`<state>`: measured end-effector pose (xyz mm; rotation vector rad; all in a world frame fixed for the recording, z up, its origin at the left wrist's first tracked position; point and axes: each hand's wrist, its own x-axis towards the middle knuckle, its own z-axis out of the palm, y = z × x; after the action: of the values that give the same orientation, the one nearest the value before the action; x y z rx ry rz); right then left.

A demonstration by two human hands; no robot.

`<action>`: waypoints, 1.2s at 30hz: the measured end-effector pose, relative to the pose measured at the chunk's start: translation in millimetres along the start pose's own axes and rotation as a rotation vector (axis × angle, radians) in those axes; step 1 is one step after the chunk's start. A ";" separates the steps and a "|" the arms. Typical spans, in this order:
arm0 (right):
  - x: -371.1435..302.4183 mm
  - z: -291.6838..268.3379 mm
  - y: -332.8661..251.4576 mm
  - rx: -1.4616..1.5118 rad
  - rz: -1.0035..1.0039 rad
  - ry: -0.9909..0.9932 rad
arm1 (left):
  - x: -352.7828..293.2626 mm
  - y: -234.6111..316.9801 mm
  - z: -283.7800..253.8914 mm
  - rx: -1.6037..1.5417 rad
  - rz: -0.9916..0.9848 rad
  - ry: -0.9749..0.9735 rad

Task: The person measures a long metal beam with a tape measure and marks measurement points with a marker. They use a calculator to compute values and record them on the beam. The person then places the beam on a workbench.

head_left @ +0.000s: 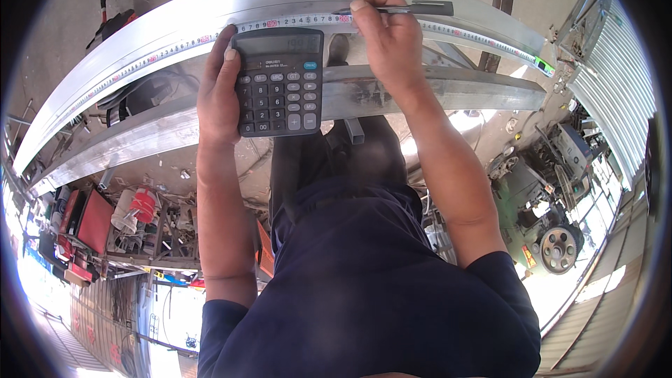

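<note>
My left hand is closed on the left edge of a dark calculator, its keys and display facing up. A pen with a dark barrel is pinched in my right hand, its tip pointing left, close to the tape. A white tape measure blade with black and red marks runs along the near edge of a long silver metal beam. The calculator's top edge lies just below the blade. Whether the pen tip touches the beam I cannot tell.
A second metal beam crosses nearer my body, with a short square tube jutting out below it. Machinery with a spoked wheel stands at the right. Cluttered shelving with a red case is at the lower left.
</note>
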<state>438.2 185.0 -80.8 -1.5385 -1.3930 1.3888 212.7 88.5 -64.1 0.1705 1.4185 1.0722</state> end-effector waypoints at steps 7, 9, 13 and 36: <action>0.6 1.0 0.6 -0.061 -0.022 0.011 | 0.3 1.0 0.3 0.007 0.031 -0.031; 1.6 1.8 -0.5 -0.054 -0.026 0.007 | 0.4 1.9 0.6 0.010 0.021 -0.026; -0.6 0.1 -5.1 -0.037 0.024 -0.010 | -0.2 3.4 1.2 0.005 0.022 -0.028; 0.2 -2.7 6.8 -0.185 -0.076 0.041 | 1.0 1.5 -0.7 0.024 0.027 -0.024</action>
<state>442.7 184.1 -86.5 -1.6021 -1.5746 1.2046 211.2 89.6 -64.0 0.2196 1.4112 1.0728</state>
